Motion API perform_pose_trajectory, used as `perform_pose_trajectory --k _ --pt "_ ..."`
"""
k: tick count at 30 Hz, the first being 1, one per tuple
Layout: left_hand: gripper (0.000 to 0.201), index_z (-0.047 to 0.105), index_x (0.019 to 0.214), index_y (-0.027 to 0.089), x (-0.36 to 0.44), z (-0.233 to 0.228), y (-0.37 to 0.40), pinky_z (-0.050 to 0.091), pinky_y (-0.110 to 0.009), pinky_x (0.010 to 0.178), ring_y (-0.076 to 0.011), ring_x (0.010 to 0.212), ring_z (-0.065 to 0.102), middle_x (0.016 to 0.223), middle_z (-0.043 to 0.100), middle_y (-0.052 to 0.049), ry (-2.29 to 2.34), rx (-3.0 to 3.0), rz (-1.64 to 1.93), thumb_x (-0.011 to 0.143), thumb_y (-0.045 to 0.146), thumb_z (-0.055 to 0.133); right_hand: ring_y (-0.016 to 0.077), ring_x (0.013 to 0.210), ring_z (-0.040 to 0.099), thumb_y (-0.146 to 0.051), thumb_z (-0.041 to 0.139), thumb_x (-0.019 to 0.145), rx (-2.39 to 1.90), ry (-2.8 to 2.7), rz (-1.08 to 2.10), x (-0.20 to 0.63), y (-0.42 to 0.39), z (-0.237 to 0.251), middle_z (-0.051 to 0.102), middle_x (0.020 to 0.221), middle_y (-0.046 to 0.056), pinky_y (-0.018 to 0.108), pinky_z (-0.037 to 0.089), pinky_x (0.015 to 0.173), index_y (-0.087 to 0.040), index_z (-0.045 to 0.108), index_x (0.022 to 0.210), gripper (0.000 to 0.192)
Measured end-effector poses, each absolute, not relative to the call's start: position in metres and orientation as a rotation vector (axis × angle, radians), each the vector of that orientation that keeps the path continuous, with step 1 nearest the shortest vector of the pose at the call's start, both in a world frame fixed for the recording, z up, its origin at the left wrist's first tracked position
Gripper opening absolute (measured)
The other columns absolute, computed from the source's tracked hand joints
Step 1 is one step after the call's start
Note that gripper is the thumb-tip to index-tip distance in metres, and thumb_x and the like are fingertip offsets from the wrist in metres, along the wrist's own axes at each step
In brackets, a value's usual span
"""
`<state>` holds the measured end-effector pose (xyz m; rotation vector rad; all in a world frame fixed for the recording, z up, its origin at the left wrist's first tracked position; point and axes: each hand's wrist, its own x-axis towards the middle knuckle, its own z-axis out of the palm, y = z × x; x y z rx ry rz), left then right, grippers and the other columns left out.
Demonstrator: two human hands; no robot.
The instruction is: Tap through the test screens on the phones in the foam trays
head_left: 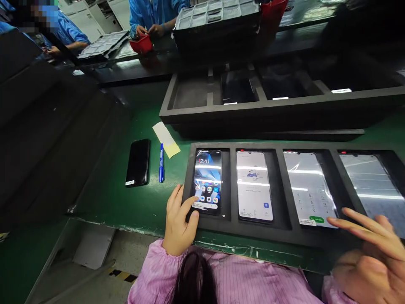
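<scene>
My left hand [182, 221] lies at the near left corner of a black foam tray [232, 185], fingers spread. Its index finger reaches over the lower edge of a lit smartphone [208, 179] showing a home screen with 12:41. The neighbouring phone [254, 185] has a pale page with a small picture. On the third phone [310, 188] a dial pad and a green button are lit. My right hand [373, 240], fingers stretched out, is at that phone's lower right corner; I cannot tell whether it touches the glass. A fourth phone [375, 181], with a greyish screen, is partly behind this hand.
Left of the tray, a dark phone [138, 162], a blue marker [161, 162] and yellow-white paper [166, 139] lie on the green table [110, 194]. Behind it stands another foam tray [268, 109] with dark phones. Two people in blue [152, 17] work beyond, by a red bin [141, 44].
</scene>
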<state>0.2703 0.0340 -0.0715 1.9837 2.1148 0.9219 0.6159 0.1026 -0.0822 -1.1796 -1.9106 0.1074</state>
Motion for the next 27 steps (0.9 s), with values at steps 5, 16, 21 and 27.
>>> perform_pose_trajectory --k 5,16,21,27 --pt "0.025 0.056 0.107 0.02 0.27 -0.073 0.033 0.039 -0.05 0.102 -0.0286 0.132 0.038 0.135 0.049 -0.012 2.113 1.929 0.974 0.087 0.026 0.043 0.0368 0.12 0.045 -0.028 0.04 0.087 -1.005 -2.305 0.104 0.568 0.104 -0.06 0.061 0.114 0.012 0.066 0.019 0.103 -0.022 0.061 0.111 0.033" --pt "0.021 0.053 0.105 0.021 0.27 -0.072 0.035 0.039 -0.048 0.102 -0.028 0.131 0.039 0.134 0.051 -0.011 2.104 1.879 1.029 0.086 0.026 0.043 0.0371 0.13 0.035 -0.023 0.039 0.086 -1.088 -2.273 0.167 0.558 0.103 -0.057 0.054 0.124 0.015 0.065 0.018 0.105 -0.017 0.063 0.094 0.026" --pt "0.021 0.052 0.106 0.022 0.27 -0.073 0.035 0.038 -0.047 0.103 -0.0275 0.131 0.039 0.134 0.05 -0.011 2.103 1.866 1.029 0.087 0.027 0.043 0.0357 0.129 0.037 -0.02 0.041 0.085 -1.07 -2.271 0.169 0.558 0.104 -0.059 0.056 0.12 0.016 0.063 0.018 0.106 -0.015 0.06 0.09 0.02" --pt "0.035 0.045 0.12 0.018 0.27 -0.074 0.033 0.037 -0.049 0.104 -0.0285 0.131 0.039 0.135 0.047 -0.015 2.138 1.772 0.998 0.088 0.03 0.043 0.0374 0.129 0.035 -0.024 0.04 0.087 -1.126 -2.365 0.114 0.556 0.103 -0.058 0.053 0.125 0.016 0.066 0.019 0.103 -0.015 0.061 0.1 0.026"
